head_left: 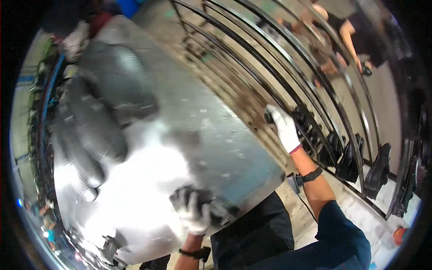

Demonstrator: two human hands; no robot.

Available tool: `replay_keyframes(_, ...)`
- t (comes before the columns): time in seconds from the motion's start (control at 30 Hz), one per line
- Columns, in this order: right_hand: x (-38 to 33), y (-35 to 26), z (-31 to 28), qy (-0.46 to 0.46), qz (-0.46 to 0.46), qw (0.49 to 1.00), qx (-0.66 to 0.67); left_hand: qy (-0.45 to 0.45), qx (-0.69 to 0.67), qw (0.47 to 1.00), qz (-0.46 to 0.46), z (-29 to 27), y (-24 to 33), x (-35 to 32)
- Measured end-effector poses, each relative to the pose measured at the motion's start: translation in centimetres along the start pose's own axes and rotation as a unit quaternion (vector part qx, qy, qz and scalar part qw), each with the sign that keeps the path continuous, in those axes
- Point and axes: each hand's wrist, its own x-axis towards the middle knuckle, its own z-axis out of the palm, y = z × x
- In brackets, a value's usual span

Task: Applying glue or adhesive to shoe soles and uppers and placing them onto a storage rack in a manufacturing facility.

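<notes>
My left hand [193,212], in a white knit glove, has its fingers bent over a black shoe [217,206] at the near edge of the metal table [202,121]. The shoe's outline is smeared by motion. Stretched out to the right, my right hand [283,128], also gloved in white, is beside the dark metal rack [310,67]. Its fingers curl round a small dark thing [268,116], mostly covered by the glove. Black shoes [306,128] sit on the rack just beyond this hand.
Large dark grey, ridged, rounded pieces [96,121] lie on the table's left part. More black shoes [378,171] line the rack's low right end. Behind the bars, another person [351,40] has a dark object in hand. A small metal device [108,247] stands at the table's near-left corner.
</notes>
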Motion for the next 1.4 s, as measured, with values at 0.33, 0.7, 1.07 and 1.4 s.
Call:
replay_keyframes(0.33,10.5,-35.1,22.7,-0.23,0.151,0.903,0.33,0.077,-0.089,0.993,0.006,-2.1,-0.4,-0.3)
replay_keyframes(0.7,-18.0,-27.2,17.5,-0.111,0.164,0.933,0.302,0.189,-0.399,0.881,-0.172,-7.7,-1.2,9.4)
replay_keyframes(1.07,-31.8,-24.5,11.7,-0.223,0.172,0.96,0.007,-0.038,-0.281,0.955,-0.084,-1.2,-9.5,6.0)
replay_keyframes(1.4,-26.8,-33.3,17.9,-0.07,-0.261,0.916,-0.296,0.155,-0.612,0.743,-0.221,-10.2,1.3,2.4)
